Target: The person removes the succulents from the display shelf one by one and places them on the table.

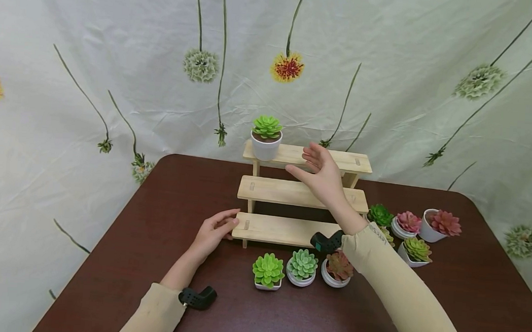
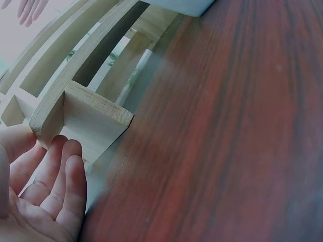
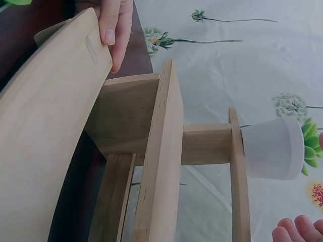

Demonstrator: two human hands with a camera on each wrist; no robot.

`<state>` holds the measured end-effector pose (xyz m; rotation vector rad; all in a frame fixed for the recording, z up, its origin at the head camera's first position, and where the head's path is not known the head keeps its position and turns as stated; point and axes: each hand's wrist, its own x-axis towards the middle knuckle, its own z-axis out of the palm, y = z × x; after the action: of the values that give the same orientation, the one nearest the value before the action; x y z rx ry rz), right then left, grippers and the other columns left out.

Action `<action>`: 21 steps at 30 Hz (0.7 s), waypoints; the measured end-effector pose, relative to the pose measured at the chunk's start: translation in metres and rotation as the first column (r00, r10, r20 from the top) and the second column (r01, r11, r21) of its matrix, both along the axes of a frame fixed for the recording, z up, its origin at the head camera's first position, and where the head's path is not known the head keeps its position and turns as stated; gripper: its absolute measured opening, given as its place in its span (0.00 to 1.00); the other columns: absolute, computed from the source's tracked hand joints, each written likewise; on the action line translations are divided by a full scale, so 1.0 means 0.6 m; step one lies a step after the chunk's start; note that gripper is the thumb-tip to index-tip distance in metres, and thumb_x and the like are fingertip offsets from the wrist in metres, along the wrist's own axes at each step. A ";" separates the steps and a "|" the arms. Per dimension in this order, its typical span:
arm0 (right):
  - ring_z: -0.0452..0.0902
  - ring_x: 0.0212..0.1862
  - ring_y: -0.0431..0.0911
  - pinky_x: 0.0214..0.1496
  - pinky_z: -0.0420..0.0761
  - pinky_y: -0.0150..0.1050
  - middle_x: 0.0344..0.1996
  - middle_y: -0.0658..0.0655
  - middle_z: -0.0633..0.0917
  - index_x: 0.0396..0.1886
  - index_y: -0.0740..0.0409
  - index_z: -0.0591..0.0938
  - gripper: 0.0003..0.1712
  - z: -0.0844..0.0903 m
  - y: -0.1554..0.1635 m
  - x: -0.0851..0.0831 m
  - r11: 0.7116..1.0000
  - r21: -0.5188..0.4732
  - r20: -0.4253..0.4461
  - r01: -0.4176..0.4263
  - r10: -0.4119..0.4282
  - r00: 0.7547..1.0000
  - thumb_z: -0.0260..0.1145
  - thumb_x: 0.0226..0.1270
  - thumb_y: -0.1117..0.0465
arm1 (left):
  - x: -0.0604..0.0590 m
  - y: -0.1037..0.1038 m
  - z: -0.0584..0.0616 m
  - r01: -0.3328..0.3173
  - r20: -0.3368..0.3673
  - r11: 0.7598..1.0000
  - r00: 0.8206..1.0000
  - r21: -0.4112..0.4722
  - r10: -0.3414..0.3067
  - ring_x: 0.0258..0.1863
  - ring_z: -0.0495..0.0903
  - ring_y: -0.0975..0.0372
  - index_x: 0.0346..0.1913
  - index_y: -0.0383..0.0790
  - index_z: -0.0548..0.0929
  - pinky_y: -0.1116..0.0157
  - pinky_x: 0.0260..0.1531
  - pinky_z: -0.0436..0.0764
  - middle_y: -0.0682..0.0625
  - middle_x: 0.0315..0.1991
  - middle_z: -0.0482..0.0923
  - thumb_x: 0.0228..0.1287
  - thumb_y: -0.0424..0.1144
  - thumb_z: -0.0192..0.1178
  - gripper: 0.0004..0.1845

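Wooden tiered shelf (image 1: 292,193): left hand (image 1: 214,230) steadies bottom tier, fingers relaxed; right hand (image 1: 322,174) open, empty, by top-tier pot (image 1: 266,138). Next likely: grab another pot.

No readable text anywhere — faint print on the right sleeve (image 1: 378,229) is too small to tell.

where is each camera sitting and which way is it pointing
Head: worn on the head, looking forward and down at the wooden stand on the table; both sleeves, the left hand and right hand show.
Left wrist: low at the table, facing the stand's bottom corner; left hand's fingers show.
Right wrist: beside the stand, looking sideways along its shelves to the white pot; right fingertips show.
Shared: the head and right wrist views both show the pot on the top shelf.
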<state>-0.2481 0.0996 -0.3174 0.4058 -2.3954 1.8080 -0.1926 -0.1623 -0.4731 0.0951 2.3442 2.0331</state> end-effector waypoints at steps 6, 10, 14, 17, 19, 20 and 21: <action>0.68 0.61 0.48 0.61 0.68 0.33 0.61 0.59 0.71 0.69 0.61 0.61 0.46 -0.001 -0.028 -0.021 1.000 0.022 0.003 0.022 -0.022 1.000 0.74 0.54 0.56 | 0.005 0.003 0.015 0.004 0.017 1.000 1.000 0.001 -0.004 0.32 0.77 0.61 0.61 0.37 0.75 0.66 0.33 0.80 0.41 0.43 0.79 0.66 0.40 0.58 0.22; 0.68 0.62 0.49 0.61 0.68 0.34 0.62 0.60 0.71 0.69 0.62 0.61 0.48 0.001 -0.043 -0.031 0.999 0.033 0.012 0.027 -0.027 1.000 0.75 0.53 0.56 | 0.017 0.009 0.043 0.012 0.022 1.000 1.000 -0.009 -0.012 0.31 0.77 0.62 0.61 0.31 0.73 0.66 0.33 0.80 0.39 0.43 0.79 0.67 0.36 0.56 0.21; 0.67 0.62 0.49 0.61 0.68 0.33 0.62 0.60 0.70 0.70 0.61 0.60 0.49 0.004 -0.058 -0.039 0.999 0.031 0.026 0.030 -0.031 0.999 0.75 0.52 0.54 | 0.022 0.010 0.052 0.016 0.017 1.000 1.000 -0.021 -0.016 0.31 0.76 0.63 0.62 0.30 0.72 0.66 0.33 0.79 0.39 0.43 0.79 0.68 0.35 0.56 0.22; 0.66 0.62 0.49 0.61 0.67 0.34 0.62 0.60 0.69 0.70 0.63 0.59 0.51 0.007 -0.069 -0.043 1.000 0.019 0.033 0.024 -0.025 0.999 0.75 0.51 0.54 | 0.021 0.010 0.050 0.020 0.009 1.000 1.000 -0.019 -0.020 0.31 0.76 0.64 0.62 0.29 0.72 0.66 0.33 0.79 0.39 0.43 0.79 0.68 0.34 0.55 0.21; 0.66 0.63 0.48 0.61 0.67 0.34 0.63 0.60 0.69 0.70 0.63 0.58 0.51 0.008 -0.075 -0.045 1.000 0.013 0.038 0.023 -0.024 0.999 0.75 0.51 0.54 | 0.021 0.009 0.049 0.026 0.003 0.999 1.000 -0.019 -0.025 0.31 0.76 0.63 0.62 0.29 0.71 0.66 0.33 0.79 0.39 0.42 0.79 0.68 0.34 0.55 0.22; 0.66 0.63 0.48 0.61 0.67 0.33 0.63 0.60 0.68 0.70 0.63 0.58 0.52 0.009 -0.078 -0.046 1.000 0.011 0.042 0.026 -0.027 0.999 0.76 0.51 0.54 | 0.021 0.008 0.049 0.028 0.001 0.999 1.000 -0.020 -0.028 0.31 0.76 0.64 0.62 0.29 0.71 0.65 0.33 0.80 0.39 0.43 0.79 0.68 0.35 0.55 0.22; 0.66 0.63 0.48 0.61 0.67 0.33 0.63 0.60 0.68 0.70 0.63 0.58 0.52 0.009 -0.082 -0.047 1.000 0.008 0.045 0.028 -0.028 0.999 0.76 0.51 0.55 | 0.021 0.008 0.049 0.030 -0.002 0.999 1.000 -0.020 -0.030 0.31 0.76 0.64 0.62 0.29 0.71 0.65 0.33 0.80 0.39 0.43 0.79 0.68 0.35 0.55 0.22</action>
<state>-0.2766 0.0507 -0.3120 0.3331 -2.4251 1.8169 -0.1801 -0.1575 -0.4439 0.1315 2.3490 1.9973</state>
